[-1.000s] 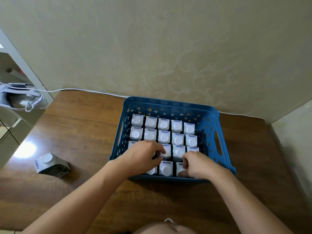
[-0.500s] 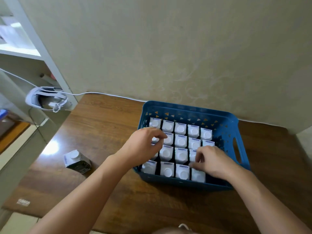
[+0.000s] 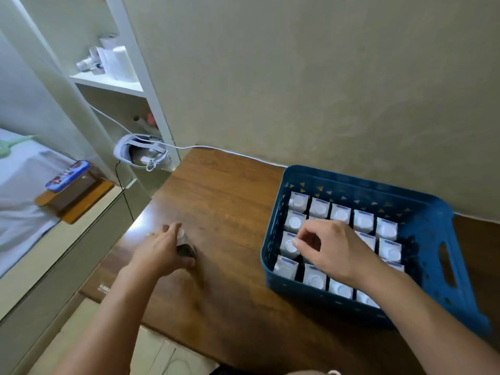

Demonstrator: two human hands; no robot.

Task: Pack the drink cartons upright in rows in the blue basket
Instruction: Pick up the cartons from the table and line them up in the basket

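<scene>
The blue basket (image 3: 422, 226) stands on the wooden table at the right, against the wall. Several white-capped drink cartons (image 3: 364, 221) stand upright in rows inside it. A loose carton (image 3: 184, 243) with a white cap and dark body lies on the table to the basket's left. My left hand (image 3: 159, 251) is closed over that carton and hides most of it. My right hand (image 3: 332, 247) hovers over the basket's middle rows, thumb and fingers pinched close together above the cartons; whether it touches one is unclear.
A white headset (image 3: 140, 152) with a white cable sits at the table's far left corner beside a white shelf unit (image 3: 119, 85). The table's left edge (image 3: 113, 255) drops to a lower surface holding a blue tin (image 3: 67, 175). The wall rises close behind the basket.
My left hand left the basket, swung left across the table and closed on the loose carton. The camera turned left. My right hand shifted toward the basket's middle rows.
</scene>
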